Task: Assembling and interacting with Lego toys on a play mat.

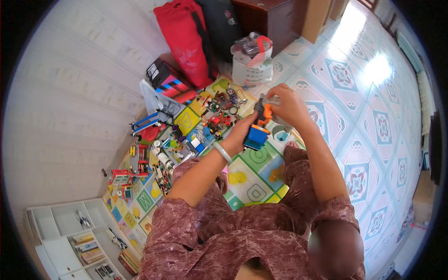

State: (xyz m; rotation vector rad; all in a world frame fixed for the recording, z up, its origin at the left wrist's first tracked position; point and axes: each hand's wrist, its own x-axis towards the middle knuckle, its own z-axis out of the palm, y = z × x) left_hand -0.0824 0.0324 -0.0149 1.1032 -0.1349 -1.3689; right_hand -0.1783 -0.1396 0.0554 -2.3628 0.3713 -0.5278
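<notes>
A building-brick model [256, 136] with a blue body, an orange arm and dark grey parts is held up over the play mat. My left hand [237, 136], a pale bangle on its wrist, is closed around the model's left side. At the model's far end my right hand [288, 106] has its fingers pinched together beside the grey and orange parts. Whatever small thing sits between those fingertips is hidden. Beneath my right hand a clear container [281, 135] with teal in it stands partly covered.
Loose bricks [217, 122] and part-built models lie across the colourful mat [240, 179] to the left. A white shopping bag [252, 70], a long red bag [184, 44] and a black-and-red box [170, 81] stand beyond. Patterned tiles [357, 179] run right; a white shelf [60, 233] stands lower left.
</notes>
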